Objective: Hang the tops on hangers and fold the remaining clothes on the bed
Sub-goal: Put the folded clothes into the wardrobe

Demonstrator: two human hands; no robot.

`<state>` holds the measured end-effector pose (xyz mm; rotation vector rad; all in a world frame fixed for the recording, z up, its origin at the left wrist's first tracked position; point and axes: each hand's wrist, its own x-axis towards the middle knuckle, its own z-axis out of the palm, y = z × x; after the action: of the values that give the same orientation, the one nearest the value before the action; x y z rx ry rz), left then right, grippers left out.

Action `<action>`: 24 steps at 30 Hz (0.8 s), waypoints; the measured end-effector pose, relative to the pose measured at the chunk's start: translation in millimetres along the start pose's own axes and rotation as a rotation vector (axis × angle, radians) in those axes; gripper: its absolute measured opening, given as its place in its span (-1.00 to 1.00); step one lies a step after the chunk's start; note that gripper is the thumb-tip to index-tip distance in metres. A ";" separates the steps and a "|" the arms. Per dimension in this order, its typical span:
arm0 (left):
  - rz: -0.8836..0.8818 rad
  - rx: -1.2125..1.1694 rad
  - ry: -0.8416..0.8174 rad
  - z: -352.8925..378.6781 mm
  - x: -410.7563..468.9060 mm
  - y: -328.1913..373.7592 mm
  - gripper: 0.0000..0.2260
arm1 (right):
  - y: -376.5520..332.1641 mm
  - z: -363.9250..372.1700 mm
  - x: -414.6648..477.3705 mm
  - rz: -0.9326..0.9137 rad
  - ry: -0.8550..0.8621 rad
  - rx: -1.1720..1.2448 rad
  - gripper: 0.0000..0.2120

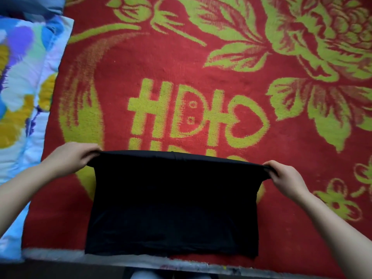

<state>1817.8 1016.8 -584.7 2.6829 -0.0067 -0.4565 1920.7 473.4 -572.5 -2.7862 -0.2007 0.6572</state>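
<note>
Head view, one moment.

Item under handling: one black garment (173, 204), plain, with no visible print. It lies at the near edge of the bed (100, 257), roughly midway along that edge. Its lower hem reaches the pale strip that runs along the near edge. The lower part lies flat on the cover. The upper edge is drawn taut in a straight line between the two hands and looks rounded, like a fold. Whether that edge is lifted clear of the cover or lies on it cannot be told. What kind of garment it is cannot be told either.

Left hand (70, 158): at the garment's upper left corner. The fingers (91, 151) are curled together over the cloth and grip that corner. The forearm comes in from the near left corner of the bed.

Right hand (285, 176): at the garment's upper right corner. The fingers (270, 168) are curled together and clamped on the cloth. The forearm comes in from the near right corner.

Surface: a red blanket (181, 67) with yellow-green flowers, leaves and lettering covers the bed. The garment hides the lower part of the lettering.

Other items: a quilt (22, 87) printed in blue, purple, yellow and white lies along the left edge of the bed, beside the blanket and well apart from the garment.
</note>
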 end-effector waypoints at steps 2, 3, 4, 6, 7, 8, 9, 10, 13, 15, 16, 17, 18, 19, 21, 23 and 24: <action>0.180 0.079 0.096 -3.2 -24.7 0.6 -0.85 | 3.5 2.1 -23.2 -0.153 0.116 -0.057 -0.87; 0.248 0.115 0.111 -0.9 -37.6 0.2 -0.83 | 5.1 3.6 -35.1 -0.231 0.174 -0.074 -0.89; 0.283 0.133 0.116 3.5 -52.8 1.1 -0.81 | 6.6 6.2 -48.0 -0.289 0.220 -0.085 -0.83; 0.299 0.158 0.161 16.0 -81.9 3.8 -0.79 | 12.8 12.9 -69.0 -0.377 0.283 -0.106 -0.71; 0.294 0.183 0.184 25.0 -99.5 5.8 -0.79 | 16.2 17.4 -81.1 -0.409 0.313 -0.115 -0.72; 0.285 0.198 0.199 33.1 -112.9 7.7 -0.78 | 19.2 22.3 -89.9 -0.431 0.333 -0.120 -0.74; 0.271 0.207 0.213 40.2 -127.1 11.2 -0.78 | 20.5 26.7 -100.6 -0.451 0.348 -0.122 -0.77; 0.263 0.215 0.229 46.1 -139.6 15.3 -0.78 | 22.5 31.9 -110.3 -0.474 0.363 -0.134 -0.78; 0.280 0.261 0.240 62.9 -167.1 26.8 -0.72 | 24.6 46.5 -136.6 -0.529 0.352 -0.218 -0.81; 0.253 0.262 0.217 70.7 -178.0 35.0 -0.72 | 31.1 59.2 -150.3 -0.544 0.304 -0.281 -0.79; 0.234 0.262 0.196 73.6 -182.3 38.9 -0.72 | 34.5 66.2 -156.5 -0.558 0.251 -0.322 -0.77; 0.227 0.268 0.175 79.7 -186.7 39.9 -0.73 | 37.8 73.8 -163.0 -0.576 0.183 -0.363 -0.75; 0.219 0.280 0.154 85.2 -189.3 41.3 -0.73 | 40.0 81.4 -167.8 -0.582 0.111 -0.405 -0.74; 0.219 0.305 0.134 92.9 -191.6 40.4 -0.74 | 40.6 87.8 -171.3 -0.567 0.041 -0.447 -0.73; 0.200 0.384 0.046 104.6 -194.6 38.0 -0.79 | 33.6 97.4 -174.3 -0.463 -0.118 -0.529 -0.63; 0.159 0.453 -0.051 110.8 -194.3 39.4 -0.96 | 23.6 104.2 -173.5 -0.333 -0.272 -0.567 -0.54; 0.111 0.455 -0.100 111.6 -192.0 42.8 -0.90 | 19.5 107.2 -172.5 -0.290 -0.336 -0.569 -0.51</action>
<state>1603.5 947.0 -602.8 3.0755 -0.3238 -0.6157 1720.2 445.7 -598.4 -3.0346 -0.9776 1.1305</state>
